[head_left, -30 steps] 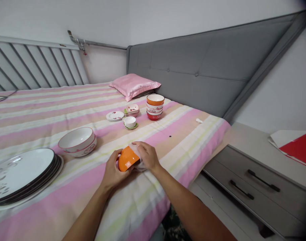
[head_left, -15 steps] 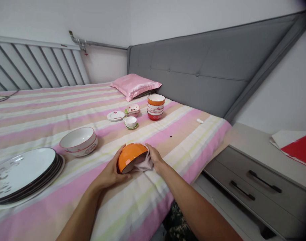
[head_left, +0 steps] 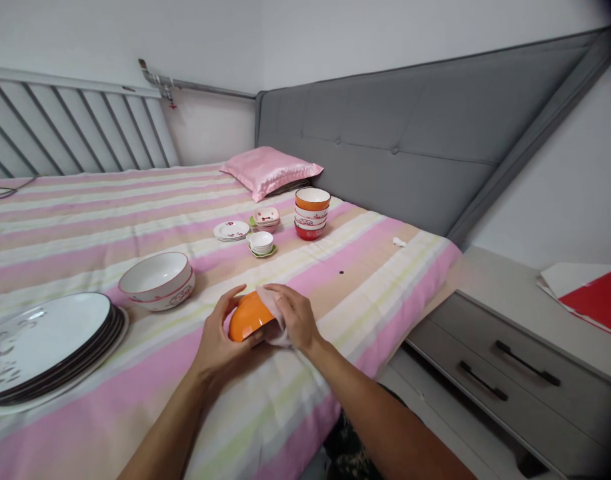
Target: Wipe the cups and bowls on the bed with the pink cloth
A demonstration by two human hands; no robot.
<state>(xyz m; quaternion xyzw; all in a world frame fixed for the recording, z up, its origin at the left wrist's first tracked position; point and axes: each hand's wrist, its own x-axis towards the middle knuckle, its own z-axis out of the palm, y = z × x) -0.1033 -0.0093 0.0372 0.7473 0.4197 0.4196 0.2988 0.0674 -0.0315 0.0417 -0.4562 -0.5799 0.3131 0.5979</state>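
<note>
Closest in, both forearms reach up from the bottom edge over the striped bedspread (head_left: 135, 220). The left hand (head_left: 218, 343) curls around the near side of an orange bowl (head_left: 248, 315), thumb up over its rim side and fingers wrapped under it, so it is grasping the bowl, which is tipped on its side just above the cloth-covered mattress near the centre of the view. The right hand (head_left: 293, 317) lies at the bowl's 3 o'clock, fingers bent and pressing a pale cloth (head_left: 273, 320) against the bowl; the cloth is bunched between palm and bowl, and part of it hangs below the hand. At the bowl's 9 o'clock, well apart, a stack of large plates (head_left: 45, 340) sits at the left edge. At about 10 o'clock stands a white bowl with a red rim (head_left: 157, 280), upright, near the plates but not touching. Farther off, at 12 o'clock, a group of small dishes is gathered: a stack of small white cups (head_left: 261, 243), small saucers (head_left: 231, 231), a small pink dish (head_left: 265, 217), and at 1 o'clock a stack of orange and red bowls (head_left: 311, 213). Beyond them a pink pillow (head_left: 270, 170) lies against the grey headboard (head_left: 410, 147). At 3 o'clock, beside the bed, is a grey drawer unit (head_left: 505, 360).
</note>
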